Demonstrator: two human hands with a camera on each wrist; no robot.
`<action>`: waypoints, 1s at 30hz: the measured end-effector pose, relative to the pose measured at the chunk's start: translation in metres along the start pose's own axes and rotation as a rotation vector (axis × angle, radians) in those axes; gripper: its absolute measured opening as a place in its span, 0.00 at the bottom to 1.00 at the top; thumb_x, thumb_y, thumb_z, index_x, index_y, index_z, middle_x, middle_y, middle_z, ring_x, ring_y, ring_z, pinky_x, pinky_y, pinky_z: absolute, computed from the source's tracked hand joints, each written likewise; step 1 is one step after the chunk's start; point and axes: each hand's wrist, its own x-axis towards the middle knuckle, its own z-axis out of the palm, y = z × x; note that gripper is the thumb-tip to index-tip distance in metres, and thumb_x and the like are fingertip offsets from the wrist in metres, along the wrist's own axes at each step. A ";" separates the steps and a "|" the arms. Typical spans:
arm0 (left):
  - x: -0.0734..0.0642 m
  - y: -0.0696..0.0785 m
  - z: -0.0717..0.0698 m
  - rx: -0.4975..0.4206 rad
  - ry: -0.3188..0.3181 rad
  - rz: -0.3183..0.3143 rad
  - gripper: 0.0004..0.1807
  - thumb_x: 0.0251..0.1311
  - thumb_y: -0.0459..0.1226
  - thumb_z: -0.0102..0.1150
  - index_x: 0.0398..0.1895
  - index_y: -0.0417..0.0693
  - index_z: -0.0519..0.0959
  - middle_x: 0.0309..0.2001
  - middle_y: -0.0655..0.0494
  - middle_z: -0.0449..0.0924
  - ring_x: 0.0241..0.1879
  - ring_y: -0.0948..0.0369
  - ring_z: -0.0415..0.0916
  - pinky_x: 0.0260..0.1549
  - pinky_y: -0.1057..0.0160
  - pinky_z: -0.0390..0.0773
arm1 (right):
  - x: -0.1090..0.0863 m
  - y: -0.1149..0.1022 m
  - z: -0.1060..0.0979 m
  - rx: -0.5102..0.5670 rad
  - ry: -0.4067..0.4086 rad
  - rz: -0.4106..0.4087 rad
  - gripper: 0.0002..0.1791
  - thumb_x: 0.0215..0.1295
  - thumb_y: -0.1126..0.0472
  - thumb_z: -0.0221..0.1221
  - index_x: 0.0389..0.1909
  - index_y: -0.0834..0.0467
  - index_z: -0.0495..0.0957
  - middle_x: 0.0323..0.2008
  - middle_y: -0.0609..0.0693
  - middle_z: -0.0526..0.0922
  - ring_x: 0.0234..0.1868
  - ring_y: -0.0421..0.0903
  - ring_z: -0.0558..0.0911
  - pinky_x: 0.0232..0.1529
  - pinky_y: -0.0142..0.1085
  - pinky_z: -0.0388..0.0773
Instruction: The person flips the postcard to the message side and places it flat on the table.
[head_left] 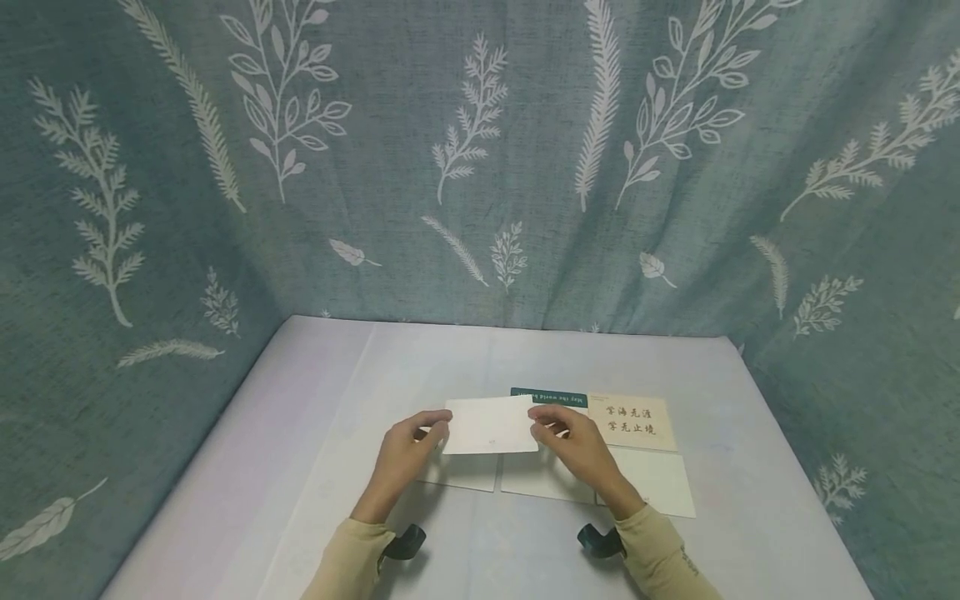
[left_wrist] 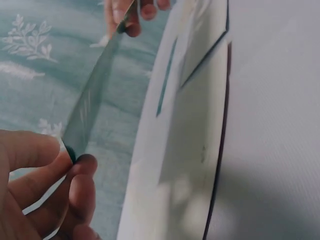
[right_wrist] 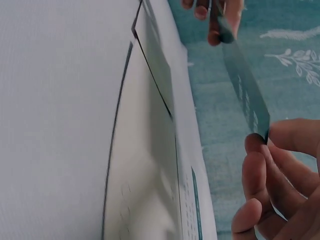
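White card (head_left: 491,425) spans the gap between the hands, held clear of the cards (head_left: 536,477) on the table (head_left: 322,467) beneath them. The left hand (head_left: 406,457) pinches one short end between thumb and fingers, the right hand (head_left: 579,448) the other, probably so it lies flat without sagging. To the right hand's right sits a printed card (head_left: 633,422), its lettering face up, presumably for reading.

Soft diffuse light, faint shadows on white table (head_left: 750,483), wrist views duller, slightly blurred
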 end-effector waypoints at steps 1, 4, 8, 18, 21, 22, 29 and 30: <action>0.000 0.000 0.000 0.023 0.015 0.012 0.12 0.68 0.40 0.61 0.51 0.52 0.86 0.49 0.54 0.86 0.36 0.61 0.80 0.38 0.57 0.77 | 0.000 0.000 0.002 0.004 0.003 0.003 0.17 0.69 0.54 0.65 0.57 0.48 0.82 0.44 0.44 0.87 0.41 0.41 0.82 0.44 0.38 0.78; -0.002 -0.001 0.000 0.052 0.041 0.043 0.13 0.66 0.40 0.64 0.51 0.50 0.85 0.48 0.53 0.86 0.36 0.60 0.80 0.37 0.57 0.78 | -0.001 0.000 0.006 0.013 0.016 0.024 0.23 0.67 0.53 0.66 0.62 0.47 0.78 0.44 0.42 0.87 0.41 0.41 0.82 0.43 0.39 0.78; -0.002 -0.001 0.001 0.057 0.066 0.059 0.13 0.66 0.39 0.64 0.52 0.50 0.85 0.47 0.54 0.86 0.36 0.60 0.80 0.34 0.59 0.78 | -0.001 -0.001 0.011 0.009 0.038 0.043 0.25 0.67 0.54 0.66 0.64 0.48 0.76 0.43 0.41 0.87 0.41 0.40 0.82 0.44 0.39 0.78; 0.004 -0.001 0.003 0.092 0.165 0.111 0.14 0.66 0.35 0.62 0.53 0.48 0.85 0.49 0.52 0.87 0.34 0.59 0.81 0.25 0.66 0.76 | 0.001 -0.006 0.015 -0.010 0.054 0.027 0.24 0.69 0.55 0.64 0.65 0.49 0.76 0.44 0.42 0.86 0.41 0.40 0.81 0.42 0.38 0.78; 0.008 -0.001 0.002 0.108 0.170 0.098 0.16 0.66 0.34 0.62 0.56 0.48 0.83 0.50 0.51 0.87 0.35 0.58 0.82 0.26 0.65 0.76 | 0.002 -0.007 0.016 -0.004 0.063 0.024 0.24 0.69 0.57 0.64 0.65 0.48 0.76 0.44 0.41 0.85 0.41 0.40 0.81 0.42 0.38 0.78; 0.010 -0.001 0.002 0.110 0.171 0.090 0.17 0.66 0.34 0.62 0.58 0.48 0.82 0.49 0.50 0.87 0.35 0.57 0.83 0.27 0.64 0.76 | 0.003 -0.007 0.016 -0.004 0.066 0.020 0.24 0.69 0.58 0.64 0.65 0.48 0.76 0.44 0.42 0.85 0.41 0.40 0.81 0.42 0.38 0.78; 0.024 0.000 0.001 0.112 0.180 0.046 0.20 0.67 0.36 0.60 0.62 0.47 0.79 0.50 0.49 0.86 0.39 0.55 0.83 0.35 0.57 0.78 | 0.012 -0.010 0.019 0.005 0.063 0.016 0.24 0.69 0.60 0.62 0.66 0.50 0.75 0.46 0.43 0.84 0.42 0.41 0.81 0.40 0.38 0.78; 0.026 -0.001 0.001 0.110 0.176 0.041 0.20 0.68 0.36 0.59 0.62 0.46 0.79 0.51 0.49 0.86 0.40 0.55 0.83 0.36 0.56 0.78 | 0.014 -0.010 0.019 0.009 0.060 0.018 0.25 0.69 0.60 0.62 0.66 0.50 0.75 0.47 0.43 0.84 0.42 0.41 0.81 0.39 0.38 0.78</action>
